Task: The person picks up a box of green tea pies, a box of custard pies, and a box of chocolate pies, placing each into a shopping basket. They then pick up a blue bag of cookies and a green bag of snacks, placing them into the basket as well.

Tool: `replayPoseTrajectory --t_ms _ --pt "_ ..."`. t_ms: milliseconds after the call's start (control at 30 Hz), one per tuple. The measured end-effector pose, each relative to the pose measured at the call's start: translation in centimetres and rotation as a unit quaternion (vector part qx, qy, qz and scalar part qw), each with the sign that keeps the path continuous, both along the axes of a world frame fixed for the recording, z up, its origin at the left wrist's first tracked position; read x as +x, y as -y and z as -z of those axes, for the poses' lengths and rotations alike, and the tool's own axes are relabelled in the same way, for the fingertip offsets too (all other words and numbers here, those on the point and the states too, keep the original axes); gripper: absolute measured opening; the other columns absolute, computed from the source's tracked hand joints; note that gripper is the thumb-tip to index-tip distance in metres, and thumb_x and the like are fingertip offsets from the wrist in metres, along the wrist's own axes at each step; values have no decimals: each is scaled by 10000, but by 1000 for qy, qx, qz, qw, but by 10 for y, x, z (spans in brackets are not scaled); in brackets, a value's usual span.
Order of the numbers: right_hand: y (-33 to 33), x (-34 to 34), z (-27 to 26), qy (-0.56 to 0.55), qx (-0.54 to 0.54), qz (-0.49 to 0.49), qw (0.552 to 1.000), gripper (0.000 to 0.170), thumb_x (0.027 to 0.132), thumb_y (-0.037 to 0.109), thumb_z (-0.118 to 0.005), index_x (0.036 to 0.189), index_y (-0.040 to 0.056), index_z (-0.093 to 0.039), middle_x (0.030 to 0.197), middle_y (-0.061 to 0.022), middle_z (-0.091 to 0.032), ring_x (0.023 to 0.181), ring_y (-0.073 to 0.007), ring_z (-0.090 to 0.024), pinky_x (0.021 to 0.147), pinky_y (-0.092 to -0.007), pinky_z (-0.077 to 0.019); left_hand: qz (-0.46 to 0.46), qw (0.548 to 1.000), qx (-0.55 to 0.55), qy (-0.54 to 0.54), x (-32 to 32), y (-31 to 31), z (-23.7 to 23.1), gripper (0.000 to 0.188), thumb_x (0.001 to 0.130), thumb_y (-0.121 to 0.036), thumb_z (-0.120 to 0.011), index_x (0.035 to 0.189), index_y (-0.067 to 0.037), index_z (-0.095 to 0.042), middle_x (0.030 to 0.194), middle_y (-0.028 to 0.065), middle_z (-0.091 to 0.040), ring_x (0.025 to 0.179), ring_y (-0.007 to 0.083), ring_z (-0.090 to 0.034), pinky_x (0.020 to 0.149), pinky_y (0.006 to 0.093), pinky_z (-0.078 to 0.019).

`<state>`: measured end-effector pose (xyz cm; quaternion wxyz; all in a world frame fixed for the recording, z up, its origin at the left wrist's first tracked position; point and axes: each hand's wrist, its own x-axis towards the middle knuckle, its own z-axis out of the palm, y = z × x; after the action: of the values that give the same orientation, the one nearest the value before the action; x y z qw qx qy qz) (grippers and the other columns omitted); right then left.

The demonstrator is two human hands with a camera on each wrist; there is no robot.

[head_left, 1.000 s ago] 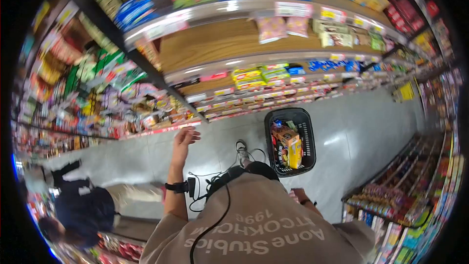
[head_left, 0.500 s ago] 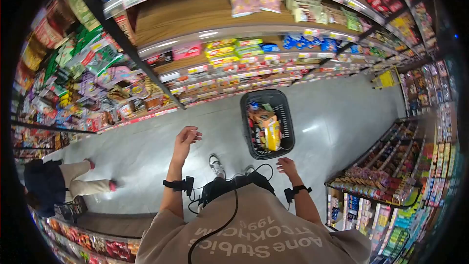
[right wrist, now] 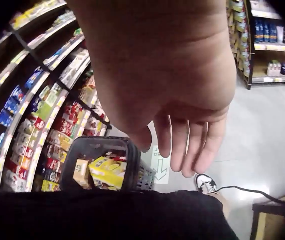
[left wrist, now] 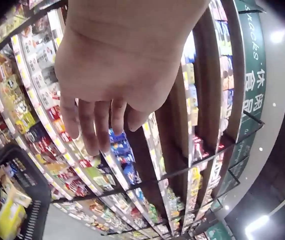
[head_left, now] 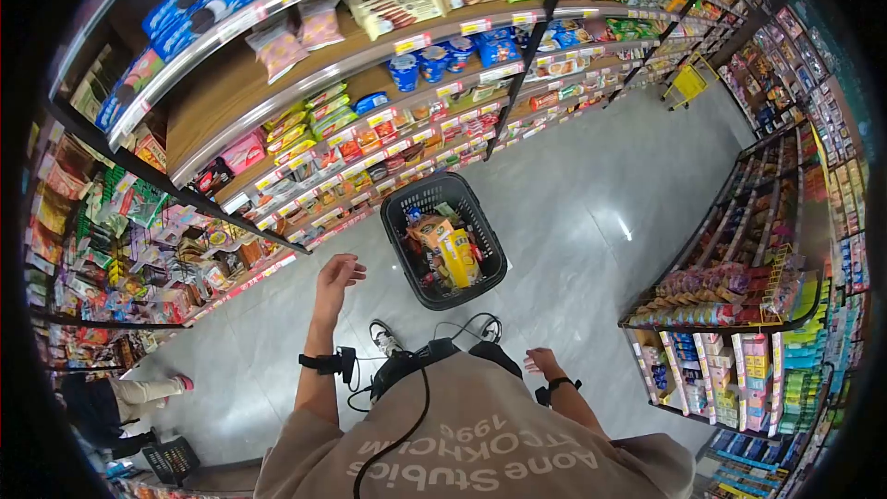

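My left hand (head_left: 339, 277) is held out over the floor, between the shelves and the basket, with relaxed fingers and nothing in them. In the left wrist view its fingers (left wrist: 101, 120) hang loosely in front of the snack shelves. Lower, beside my right hip, my right hand (head_left: 542, 362) is empty; the right wrist view shows its fingers (right wrist: 187, 145) loose and slightly spread. On the floor ahead of my feet stands a black shopping basket (head_left: 395, 249). Inside lie a yellow packet (head_left: 459, 257), a brown box (head_left: 431, 233) and other snack packs.
Snack shelves (head_left: 314, 69) run along the front and left. A lower display rack (head_left: 711, 323) stands at the right, a yellow cart-like object (head_left: 688, 85) farther down the aisle. Another person (head_left: 115, 404) is at the lower left, near a second dark basket (head_left: 172, 458). A cable (head_left: 467, 323) hangs by my legs.
The view has turned to the right, and the basket appears farther left. My right hand came out from beside my body and is now lower again. Both hands stay empty.
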<state>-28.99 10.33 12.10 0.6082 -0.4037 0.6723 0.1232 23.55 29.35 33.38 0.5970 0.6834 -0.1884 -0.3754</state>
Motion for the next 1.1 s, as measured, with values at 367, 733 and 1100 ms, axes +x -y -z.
replayPoseTrajectory --t_ms 367,733,1100 --pt "78 -152 12 86 -49 143 985 315 889 245 -633 1111 23 -613 904 -118 -701 683 -225 -681 575 -352 -566 146 988 -38 -27 -171 171 -58 245 1003 -244 -551 1161 -66 -610 1025 72 -695 935 172 -672 851 302 -511" --pt "34 -220 50 46 12 250 967 260 904 223 -615 1084 35 -604 885 -120 -697 657 -255 -671 573 -394 -558 107 983 -108 -101 -189 258 -51 260 991 -272 -571 1144 -69 -626 994 68 -717 893 164 -688 782 292 -507" --pt "74 -283 74 -17 -115 -191 975 252 864 305 -614 1012 113 -684 842 -105 -706 736 -273 -683 617 -404 -538 75 984 -94 -131 -174 364 -3 236 1001 -283 -544 1108 -87 -622 942 68 -720 833 164 -706 713 283 -520"
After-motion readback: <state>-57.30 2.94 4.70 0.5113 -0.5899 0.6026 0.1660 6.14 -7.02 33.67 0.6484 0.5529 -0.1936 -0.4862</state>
